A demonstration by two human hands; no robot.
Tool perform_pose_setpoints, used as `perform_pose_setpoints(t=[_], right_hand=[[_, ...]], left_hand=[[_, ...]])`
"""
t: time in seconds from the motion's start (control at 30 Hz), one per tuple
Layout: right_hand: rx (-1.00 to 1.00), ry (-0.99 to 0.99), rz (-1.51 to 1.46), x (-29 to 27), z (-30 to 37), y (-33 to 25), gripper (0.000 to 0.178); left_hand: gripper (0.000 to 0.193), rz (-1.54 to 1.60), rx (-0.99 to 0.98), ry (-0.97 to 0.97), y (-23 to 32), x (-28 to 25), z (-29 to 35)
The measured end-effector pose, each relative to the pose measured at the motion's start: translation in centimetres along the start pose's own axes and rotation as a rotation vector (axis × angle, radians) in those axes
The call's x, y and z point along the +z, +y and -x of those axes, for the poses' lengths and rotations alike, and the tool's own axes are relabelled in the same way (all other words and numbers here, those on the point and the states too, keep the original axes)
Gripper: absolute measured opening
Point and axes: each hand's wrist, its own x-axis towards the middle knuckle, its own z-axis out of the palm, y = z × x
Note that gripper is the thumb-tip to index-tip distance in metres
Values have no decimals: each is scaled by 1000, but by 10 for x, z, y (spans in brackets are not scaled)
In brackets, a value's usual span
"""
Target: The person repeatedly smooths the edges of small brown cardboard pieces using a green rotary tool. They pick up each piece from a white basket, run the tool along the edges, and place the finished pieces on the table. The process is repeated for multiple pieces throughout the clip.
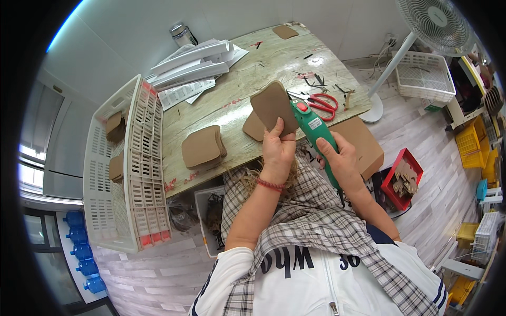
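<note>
My left hand (278,150) pinches a brown flat piece with rounded corners (273,107) by its lower edge, above the table's near edge. Its material looks like leather or board; I cannot tell which. In my right hand (341,157) is a green handheld power tool (312,122) with a red button. The tool's front end meets the right edge of the brown piece. Under the held piece, another brown piece (254,127) lies on the table (232,113). A stack of similar pieces (203,147) sits to the left. Red-handled scissors (324,105) lie just beyond the tool.
A white plastic basket (147,168) stands at the left with brown pieces inside. Papers (192,66) and a flask (182,35) are at the back. Dark offcuts (319,80) litter the right of the table. A cardboard box (358,145), red tray (401,179) and fan (433,23) are at the right.
</note>
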Motion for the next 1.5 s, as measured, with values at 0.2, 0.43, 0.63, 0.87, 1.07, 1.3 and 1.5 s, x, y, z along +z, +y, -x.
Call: perform_pose_setpoints(t=[0.2, 0.43, 0.63, 0.87, 1.07, 1.3, 1.5], right_hand=[[25, -1, 40, -7, -3, -8, 35], [98, -78, 19, -25, 3, -12, 32], [136, -204, 75, -45, 11, -9, 30], [120, -213, 171, -51, 19, 3, 33], [112, -206, 251, -46, 21, 12, 35], [182, -254, 158, -43, 19, 14, 33], [306, -341, 145, -52, 21, 9, 36]], left_hand=[[40, -126, -20, -48, -2, -12, 5], [34, -445, 29, -216, 35, -39, -3], [33, -723, 24, -244, 73, -41, -7], [34, -960, -157, -254, 96, -33, 1], [40, -950, -357, -155, 92, -39, 16], [44, -1012, -506, -95, 100, -35, 29], [34, -1347, -472, -188, 127, -28, 26]])
